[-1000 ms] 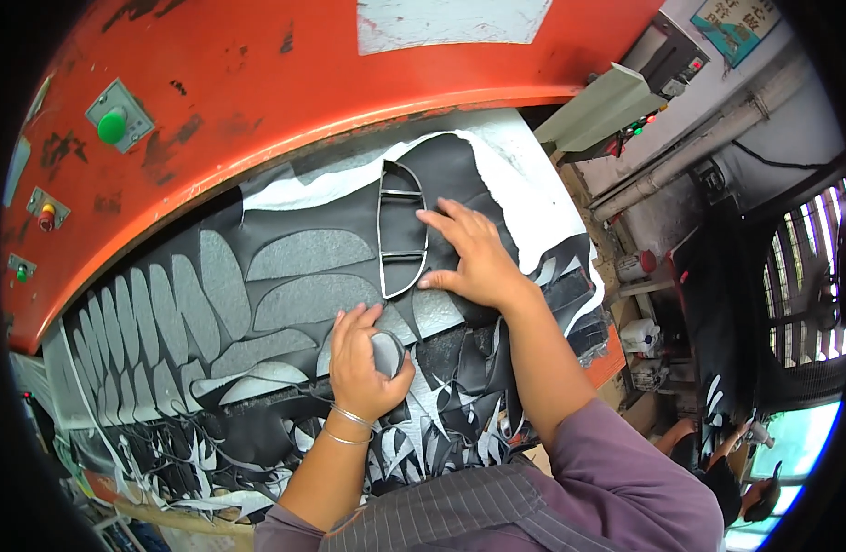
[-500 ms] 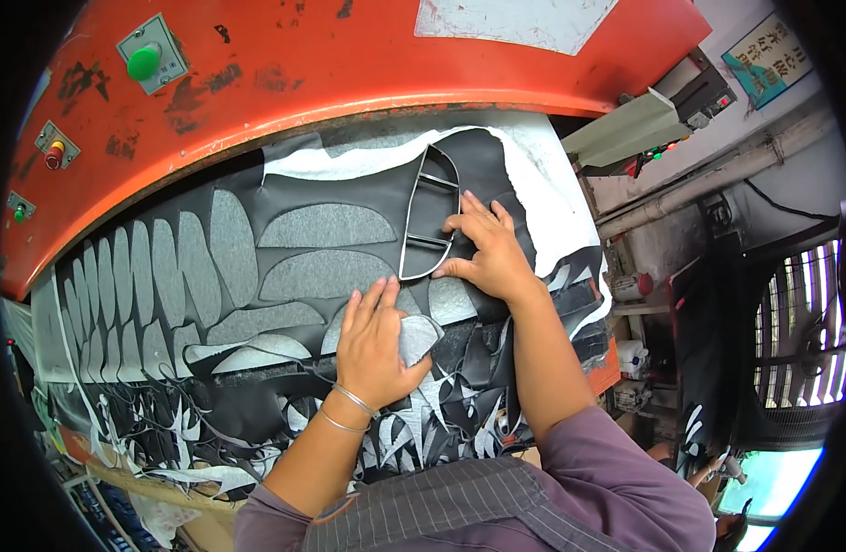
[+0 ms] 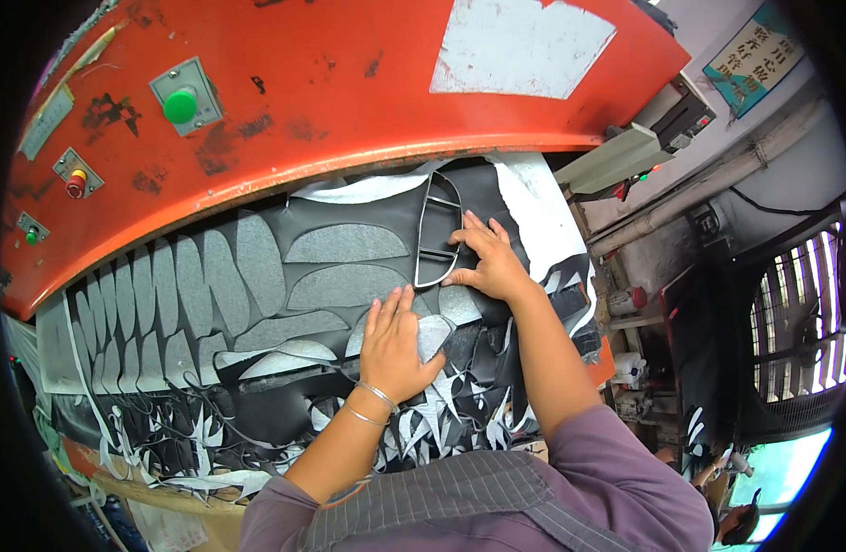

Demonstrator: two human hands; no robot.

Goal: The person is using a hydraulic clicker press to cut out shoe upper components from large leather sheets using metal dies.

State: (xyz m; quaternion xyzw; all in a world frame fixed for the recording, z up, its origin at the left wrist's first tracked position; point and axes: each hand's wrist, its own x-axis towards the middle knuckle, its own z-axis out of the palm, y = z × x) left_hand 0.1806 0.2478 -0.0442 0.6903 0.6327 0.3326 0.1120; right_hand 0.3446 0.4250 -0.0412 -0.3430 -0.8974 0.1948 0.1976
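A half-oval metal cutting die [image 3: 438, 253] with two crossbars stands on a dark sheet with pale grey cut-outs. Thumb and fingers of my right hand [image 3: 494, 265] grip its right, curved side. My left hand [image 3: 395, 345] lies flat with fingers stretched, below and left of the die, on the sheet. Beside its thumb is a loose light grey piece [image 3: 432, 337], partly hidden by the hand. Left of the die are two wide half-oval cut-outs, the upper one [image 3: 347, 243] above the lower one [image 3: 345, 286].
A red machine beam [image 3: 349, 101] spans the far side, with a green button [image 3: 179, 107] and a red knob [image 3: 75, 184]. Narrow cut-outs [image 3: 193, 276] line the sheet's left. Tangled scraps [image 3: 432, 414] hang along the near edge. White backing [image 3: 547, 216] shows at right.
The view has shifted, so the red beam fills more of the top and sits closer to the die. Both hands keep nearly the same pose, the right still on the die.
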